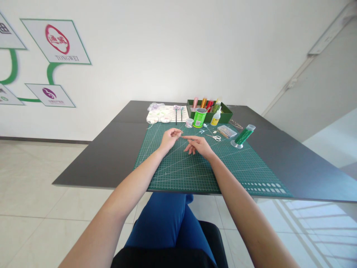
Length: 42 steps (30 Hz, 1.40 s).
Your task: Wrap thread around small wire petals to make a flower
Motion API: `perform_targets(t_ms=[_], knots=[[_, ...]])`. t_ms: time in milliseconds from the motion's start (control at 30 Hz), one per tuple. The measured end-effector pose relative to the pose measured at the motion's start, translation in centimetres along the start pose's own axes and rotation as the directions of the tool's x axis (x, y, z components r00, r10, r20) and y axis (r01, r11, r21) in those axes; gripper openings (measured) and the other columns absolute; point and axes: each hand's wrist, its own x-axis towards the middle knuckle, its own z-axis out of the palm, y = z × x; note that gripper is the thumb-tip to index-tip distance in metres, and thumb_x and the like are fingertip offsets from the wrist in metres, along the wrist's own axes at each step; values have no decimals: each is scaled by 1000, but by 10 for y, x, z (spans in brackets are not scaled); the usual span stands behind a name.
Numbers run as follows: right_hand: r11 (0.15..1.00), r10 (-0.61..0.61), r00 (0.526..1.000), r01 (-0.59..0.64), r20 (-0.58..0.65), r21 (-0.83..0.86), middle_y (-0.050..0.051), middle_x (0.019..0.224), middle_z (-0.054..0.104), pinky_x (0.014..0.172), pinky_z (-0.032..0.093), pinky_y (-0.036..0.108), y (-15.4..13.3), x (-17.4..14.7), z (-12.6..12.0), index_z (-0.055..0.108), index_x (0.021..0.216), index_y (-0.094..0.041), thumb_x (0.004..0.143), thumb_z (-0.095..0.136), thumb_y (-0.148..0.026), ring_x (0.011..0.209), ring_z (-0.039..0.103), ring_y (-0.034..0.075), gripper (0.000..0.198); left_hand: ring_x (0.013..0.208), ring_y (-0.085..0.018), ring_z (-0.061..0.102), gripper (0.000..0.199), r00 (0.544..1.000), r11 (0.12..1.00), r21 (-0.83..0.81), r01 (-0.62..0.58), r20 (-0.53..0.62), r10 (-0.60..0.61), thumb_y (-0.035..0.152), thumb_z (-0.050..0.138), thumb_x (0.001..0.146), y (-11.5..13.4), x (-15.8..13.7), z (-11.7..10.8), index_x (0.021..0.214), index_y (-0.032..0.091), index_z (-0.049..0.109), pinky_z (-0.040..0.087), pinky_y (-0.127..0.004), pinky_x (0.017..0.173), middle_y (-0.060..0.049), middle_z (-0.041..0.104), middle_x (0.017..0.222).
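My left hand (pixel 169 139) is over the green cutting mat (pixel 184 175), its thumb and fingers pinched around something too small to make out. My right hand (pixel 199 146) is just to the right, index finger pointing at the left fingertips, the other fingers spread loosely below. Beyond the hands lie white-handled scissors (pixel 216 138) and small pale leaf-like pieces (pixel 203 131). A small round clear container (pixel 189 123) stands beside a bright green can (pixel 199 118).
Behind the can sits a dark green box (pixel 225 116) of coloured rolls, with a glue bottle (pixel 215 117) before it. A clear case (pixel 227 131) and an upright green roll (pixel 244 135) are at right. Two dark sticks (pixel 176 116) rest on a white pad (pixel 167 111).
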Motion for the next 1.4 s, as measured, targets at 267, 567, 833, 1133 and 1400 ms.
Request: perform_targets(t_ms=[267,567,833,1133,1400], knots=[[1000,14,1000,-14,-5,10,8,68,77,41,44,20,-2,0,1,67,128,-10,84,66,-47,46,63,13,58,58,-10,50,9,999,999,26,20,-39,-19,22,71,80,2,0,-1,85,14,69,43,-24,58,-1,62,69],[1000,7,1000,-7,0,-4,8,68,77,42,44,20,-1,0,0,67,128,-12,84,65,-48,46,64,14,57,58,-9,49,14,999,999,31,21,-44,-20,23,74,78,2,-1,-1,86,14,69,40,-21,51,-2,63,73],[1000,0,1000,0,-2,0,8,68,77,41,44,20,0,1,-1,67,128,-11,83,66,-48,45,64,13,58,56,-8,49,11,999,999,26,26,-49,-25,19,75,78,3,0,-1,85,13,69,39,-20,49,-3,62,73],[1000,6,1000,-6,7,-8,8,68,77,41,44,20,0,1,0,67,128,-11,83,66,-47,45,63,13,57,55,-8,48,11,999,999,14,33,-18,-33,20,75,79,6,-3,0,86,13,69,39,-21,48,-2,62,73],[1000,2,1000,-2,4,-21,8,69,77,42,45,20,-1,0,0,67,129,-12,85,65,-46,47,64,14,56,56,-8,49,12,999,1000,14,25,-31,-25,21,74,78,4,-2,0,87,13,69,39,-21,48,-3,62,74]])
